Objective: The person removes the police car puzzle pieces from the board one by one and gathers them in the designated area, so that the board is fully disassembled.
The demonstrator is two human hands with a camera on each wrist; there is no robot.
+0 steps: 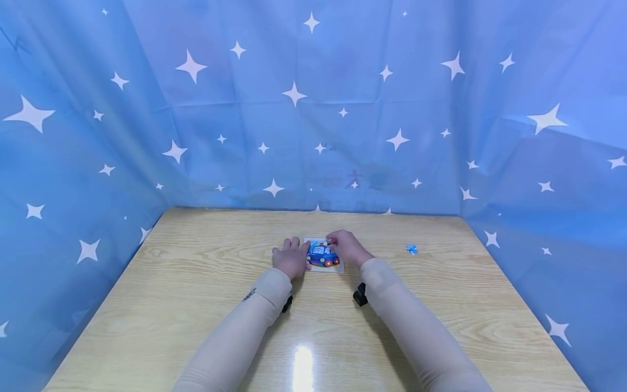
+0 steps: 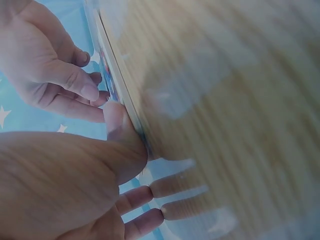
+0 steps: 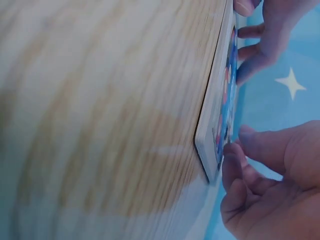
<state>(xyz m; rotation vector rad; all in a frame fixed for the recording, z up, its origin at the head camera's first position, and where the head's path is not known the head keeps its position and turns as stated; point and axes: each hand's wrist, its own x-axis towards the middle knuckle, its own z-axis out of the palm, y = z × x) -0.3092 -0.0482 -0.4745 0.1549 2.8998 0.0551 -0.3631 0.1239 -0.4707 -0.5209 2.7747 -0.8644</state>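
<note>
A flat wooden puzzle board (image 1: 325, 268) with a blue cartoon car picture lies on the table, seen edge-on in both wrist views. My left hand (image 1: 291, 259) rests at its left side, fingers fairly straight and spread, with the thumb (image 2: 117, 117) against the near edge. At the board's upper right is my right hand (image 1: 349, 247); its curled fingers (image 3: 232, 170) and thumb touch the picture or hover just over it. Whether a small piece sits between those fingertips is hidden. To the right, apart from both hands, lies a small blue puzzle piece (image 1: 412, 249).
The wooden table (image 1: 196, 316) reaches back to a blue curtain (image 1: 313, 130) with white stars, which also closes both sides. Black wrist-camera mounts (image 1: 360, 294) hang beneath the sleeves. A bright reflection shines on the table's near part.
</note>
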